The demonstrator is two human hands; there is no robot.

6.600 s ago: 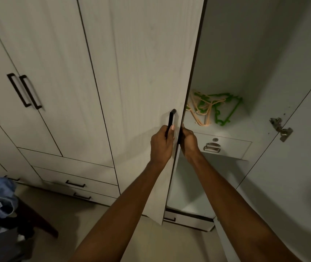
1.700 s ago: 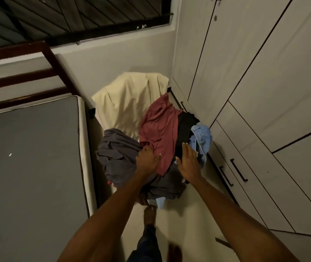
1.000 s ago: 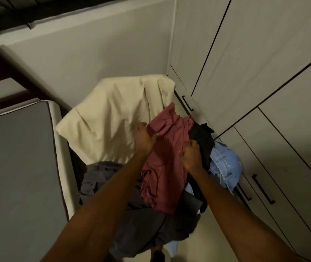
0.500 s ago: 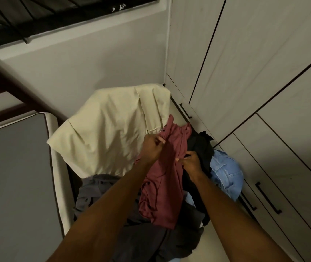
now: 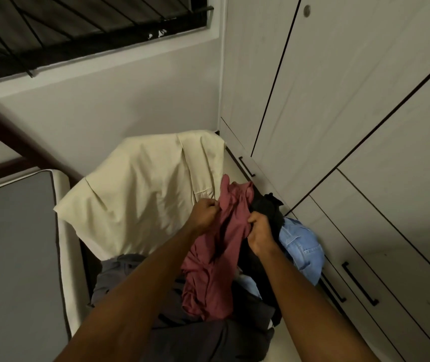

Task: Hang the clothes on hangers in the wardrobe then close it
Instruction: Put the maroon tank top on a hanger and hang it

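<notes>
A pile of clothes lies in the corner beside the wardrobe [image 5: 352,105]. On top is a dark red garment [image 5: 216,257]. My left hand [image 5: 204,214] grips its upper left edge and my right hand [image 5: 259,232] grips its right side, both with fingers curled into the fabric. A cream garment [image 5: 143,194] is draped behind the pile. A black garment [image 5: 266,207], a light blue denim one [image 5: 300,246] and a dark grey one [image 5: 195,335] lie around the red one. No hangers are in view.
The wardrobe's closed doors and its drawers with black handles [image 5: 360,283] fill the right side. A grey mattress [image 5: 12,257] lies at the left, with a dark wooden frame [image 5: 7,137] behind it. A barred window [image 5: 78,27] is above the wall.
Both hands moved from the wardrobe door to the clothes pile and took hold of the dark red garment. In the last half second it has lifted slightly and bunched between my hands.
</notes>
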